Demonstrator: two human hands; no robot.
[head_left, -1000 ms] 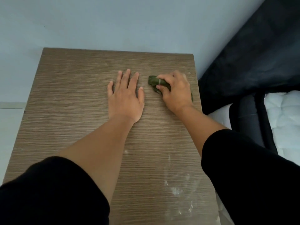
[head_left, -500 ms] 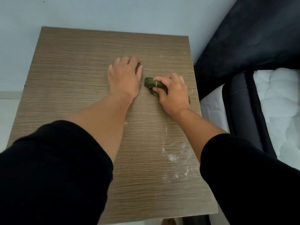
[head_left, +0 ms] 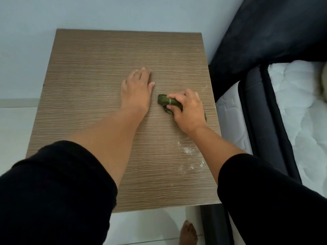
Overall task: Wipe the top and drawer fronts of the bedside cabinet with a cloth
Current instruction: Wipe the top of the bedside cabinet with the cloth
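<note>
The bedside cabinet's brown wood-grain top [head_left: 92,71] fills the middle of the view. My right hand [head_left: 189,110] presses a bunched dark green cloth [head_left: 165,100] onto the top near its right edge, fingers wrapped around it. My left hand [head_left: 138,89] lies flat on the wood just left of the cloth, palm down, fingers close together, holding nothing. White dusty smears [head_left: 188,150] mark the top nearer to me, below my right forearm. The drawer fronts are hidden under the top.
A pale wall [head_left: 123,13] backs the cabinet. To the right stands a bed with a dark headboard [head_left: 276,29], dark frame [head_left: 256,106] and white quilted mattress [head_left: 304,106]. White floor [head_left: 150,227] shows below the front edge, with my bare foot [head_left: 188,234].
My right hand has dragged the cloth toward me along the right side of the top. My left hand's fingers have drawn together. My head has pulled back, bringing the front edge and floor into view.
</note>
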